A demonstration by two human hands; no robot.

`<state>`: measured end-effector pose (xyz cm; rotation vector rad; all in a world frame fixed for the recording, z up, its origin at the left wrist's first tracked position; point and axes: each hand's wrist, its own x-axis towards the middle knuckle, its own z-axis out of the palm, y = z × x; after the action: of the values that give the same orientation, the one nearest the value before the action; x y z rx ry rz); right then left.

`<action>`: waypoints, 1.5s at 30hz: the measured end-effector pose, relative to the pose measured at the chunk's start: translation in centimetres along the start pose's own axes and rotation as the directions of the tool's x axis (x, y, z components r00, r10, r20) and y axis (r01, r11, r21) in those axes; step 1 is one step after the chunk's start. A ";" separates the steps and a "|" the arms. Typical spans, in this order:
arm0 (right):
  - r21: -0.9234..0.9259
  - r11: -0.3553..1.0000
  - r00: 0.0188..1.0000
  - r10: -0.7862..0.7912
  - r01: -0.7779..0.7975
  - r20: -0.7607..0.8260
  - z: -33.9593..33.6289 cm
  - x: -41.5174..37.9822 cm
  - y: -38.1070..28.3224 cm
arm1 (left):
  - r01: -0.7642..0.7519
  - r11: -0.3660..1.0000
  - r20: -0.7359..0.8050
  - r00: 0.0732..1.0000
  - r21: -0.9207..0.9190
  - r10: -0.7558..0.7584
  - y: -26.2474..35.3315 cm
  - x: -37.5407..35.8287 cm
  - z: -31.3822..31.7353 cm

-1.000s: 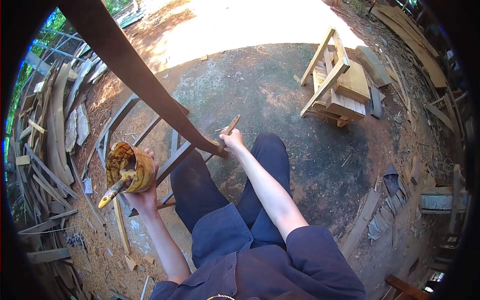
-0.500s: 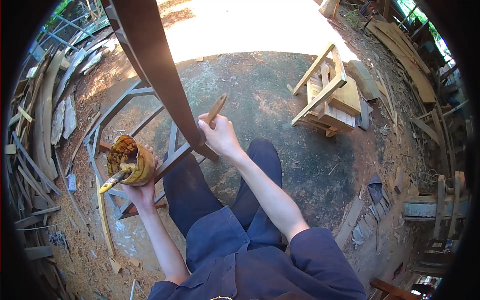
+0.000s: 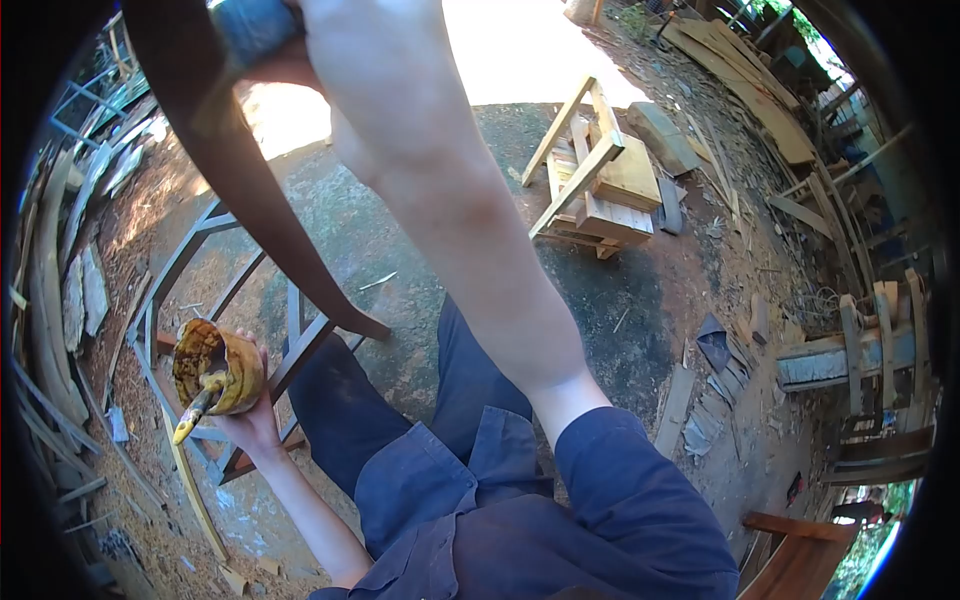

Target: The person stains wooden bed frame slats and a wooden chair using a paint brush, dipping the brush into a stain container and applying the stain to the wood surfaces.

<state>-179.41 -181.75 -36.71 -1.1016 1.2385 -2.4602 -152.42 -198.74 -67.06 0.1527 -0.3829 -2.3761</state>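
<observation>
My left hand (image 3: 255, 430) holds a stained, yellow-brown pot (image 3: 243, 375) low on the left, tilted so its opening faces me. A paintbrush (image 3: 195, 415) with a yellow-tipped handle leans out of the pot. My right arm reaches up close to the camera, and my right hand (image 3: 335, 45) is partly cut off by the top edge. Its fingers are closed on a paintbrush (image 3: 255, 28), of which a blue-grey part shows beside the dark brown curved wooden piece (image 3: 240, 165). That piece belongs to a wooden frame (image 3: 175, 265) standing before my knees.
A pale wooden stool-like piece (image 3: 575, 165) and boxy blocks (image 3: 625, 185) stand on the concrete floor to the right. Scrap boards (image 3: 75, 240) pile up along the left. More planks (image 3: 750, 95) lie at the far right, with a workbench (image 3: 815, 365) below.
My right hand has risen from the lower part of the curved wood to its upper part, nearer the camera. The view has shifted, and my left hand still holds the pot.
</observation>
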 end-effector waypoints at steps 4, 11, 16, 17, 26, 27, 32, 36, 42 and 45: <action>0.090 0.990 0.980 -0.125 0.113 0.155 0.8 1.3 -3.3 | -0.005 1.000 0.012 1.000 0.024 0.005 0.0 -0.1 -0.1; 0.447 0.894 0.995 0.081 -0.047 -0.056 2.0 1.5 1.8 | -0.042 0.998 -0.036 0.998 0.036 0.044 -0.3 -0.2 0.8; 0.540 0.806 0.932 0.349 -0.244 -0.100 -0.4 -3.6 8.6 | -0.057 0.998 -0.001 0.998 0.042 0.057 -0.6 -0.4 0.9; 0.537 0.789 0.904 0.415 -0.300 -0.106 -1.3 -5.3 10.3 | -0.058 0.997 -0.011 0.998 0.048 0.059 -0.6 -0.3 0.9; 0.491 0.699 0.607 0.706 -0.519 -0.364 -9.5 -22.5 26.0 | -0.041 0.999 -0.020 0.999 0.009 0.041 -0.2 -0.2 -0.4; 0.392 0.698 0.552 0.715 -0.600 -0.429 -10.6 -24.0 28.3 | -0.039 0.999 0.015 0.999 0.013 0.039 -0.1 -0.1 -0.7; -0.347 0.537 0.616 0.479 -0.769 -0.625 -14.3 -27.7 35.9 | -0.057 0.997 0.035 0.998 0.043 0.055 -0.1 -0.2 -0.7; -0.692 0.501 0.847 0.408 -0.520 -0.342 -15.3 -27.8 35.7 | -0.060 0.994 -0.038 0.997 0.093 0.063 -0.5 -0.4 0.4; -0.538 0.568 0.780 0.504 -0.622 -0.370 -12.3 -25.1 32.5 | -0.060 0.993 0.000 0.998 0.100 0.061 -0.5 -0.2 0.3; -0.524 0.606 0.801 0.476 -0.599 -0.364 -9.2 -21.9 26.6 | -0.026 0.998 0.052 0.998 0.060 0.023 -0.3 -0.2 -0.2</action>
<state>-174.46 -183.11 -72.04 -0.4412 2.1613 -1.7334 -152.38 -198.48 -67.36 0.1144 -0.4791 -2.3490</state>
